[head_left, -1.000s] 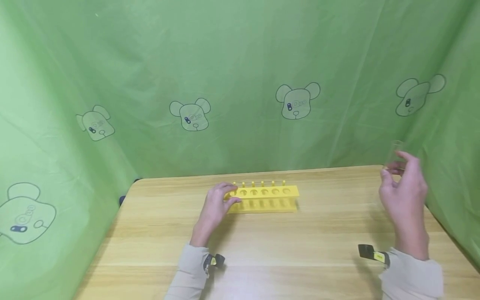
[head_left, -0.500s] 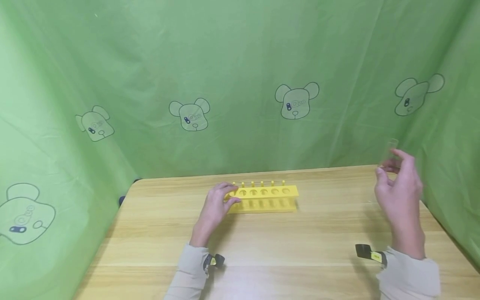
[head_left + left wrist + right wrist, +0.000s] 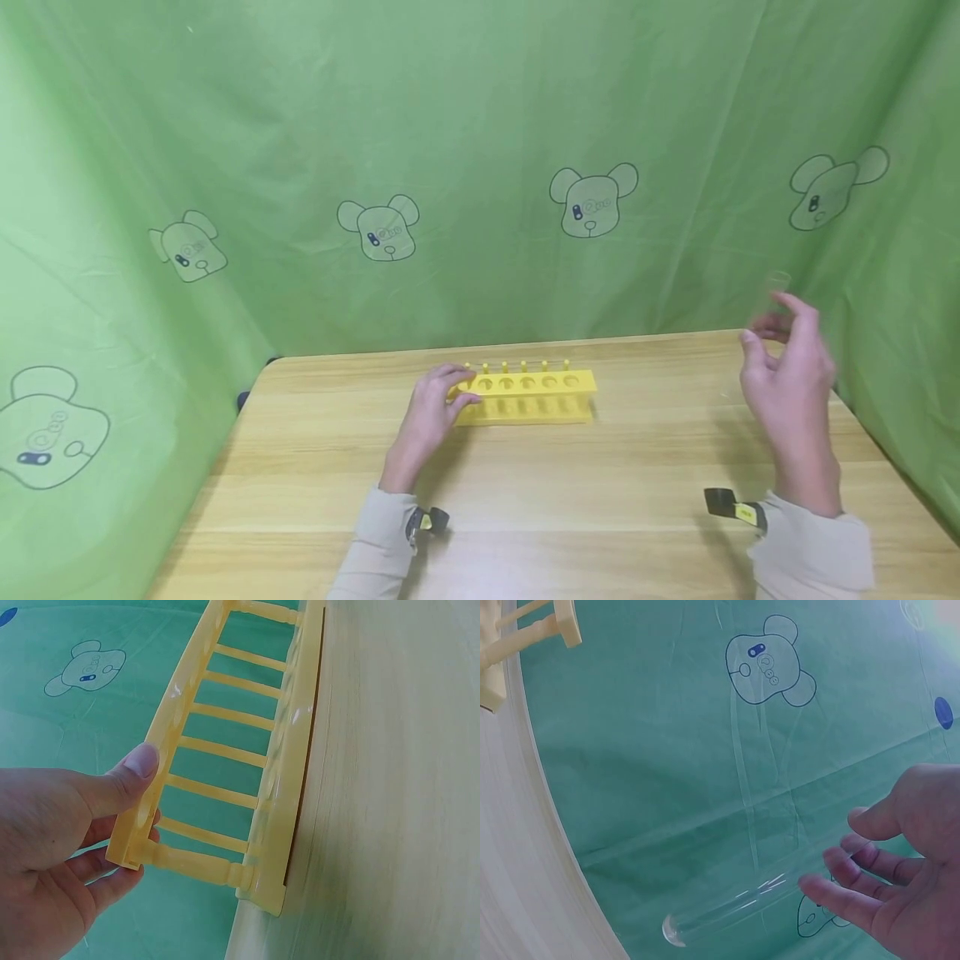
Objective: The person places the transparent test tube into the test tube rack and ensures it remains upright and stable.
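Note:
A yellow test tube rack [image 3: 538, 390] stands upright on the table, with a row of round holes along its top and short pegs behind them. My left hand [image 3: 424, 412] grips the rack's left end; the left wrist view shows the thumb [image 3: 141, 761] on the top bar and fingers curled beneath it. Off to the right, my right hand [image 3: 791, 379] is raised above the table and pinches a clear glass test tube [image 3: 757, 898]. In the right wrist view the tube slants, its rounded bottom pointing away from the fingers. No tubes show in the rack's visible holes.
The wooden table [image 3: 570, 500] reaches back to a green curtain [image 3: 480, 283] printed with bear heads, which also hangs at both sides. Bare tabletop lies between the rack and my right hand. A dark object [image 3: 243, 402] shows at the table's left edge.
My right hand has drifted slightly left with the test tube in it. The left hand and the rack have stayed in place.

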The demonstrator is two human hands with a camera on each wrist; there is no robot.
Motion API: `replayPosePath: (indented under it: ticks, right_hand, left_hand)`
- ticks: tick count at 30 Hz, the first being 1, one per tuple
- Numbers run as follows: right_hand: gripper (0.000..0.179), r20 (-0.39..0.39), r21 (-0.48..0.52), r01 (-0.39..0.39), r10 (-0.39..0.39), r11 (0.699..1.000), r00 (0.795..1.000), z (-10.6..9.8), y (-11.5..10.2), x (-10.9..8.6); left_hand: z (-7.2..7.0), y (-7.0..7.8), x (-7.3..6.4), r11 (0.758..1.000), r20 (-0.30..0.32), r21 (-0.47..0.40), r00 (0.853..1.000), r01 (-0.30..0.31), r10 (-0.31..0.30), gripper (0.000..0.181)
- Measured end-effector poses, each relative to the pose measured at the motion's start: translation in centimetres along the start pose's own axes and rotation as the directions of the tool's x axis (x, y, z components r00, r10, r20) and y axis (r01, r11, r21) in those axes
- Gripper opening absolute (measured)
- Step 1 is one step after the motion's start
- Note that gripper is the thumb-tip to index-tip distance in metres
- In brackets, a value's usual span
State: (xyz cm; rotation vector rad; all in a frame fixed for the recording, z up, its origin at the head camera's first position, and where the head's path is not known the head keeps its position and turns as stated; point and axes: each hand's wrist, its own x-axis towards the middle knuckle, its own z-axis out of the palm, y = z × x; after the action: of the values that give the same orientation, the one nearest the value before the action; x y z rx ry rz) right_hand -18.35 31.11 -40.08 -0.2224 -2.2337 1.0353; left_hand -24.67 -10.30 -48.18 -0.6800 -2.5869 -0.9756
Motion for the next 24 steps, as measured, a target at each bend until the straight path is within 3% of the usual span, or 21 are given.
replayPosePath:
  ticks: [11,24]
  right_hand:
    - [0.062,0.041,0.013,0.022,-0.023,1.0,0.999,1.2,-0.4,-0.6]
    - [0.064,-0.043,0.022,0.103,-0.102,0.994,0.994,1.9,-0.5,-0.4]
  left_hand:
    - [-0.1,-0.2,-0.8,0.999,0.002,0.031,1.0,0.011,-0.011,0.039]
    - [0.0,-0.5,0.1,1.0,0.012,0.027,1.0,0.008,-0.009,0.041]
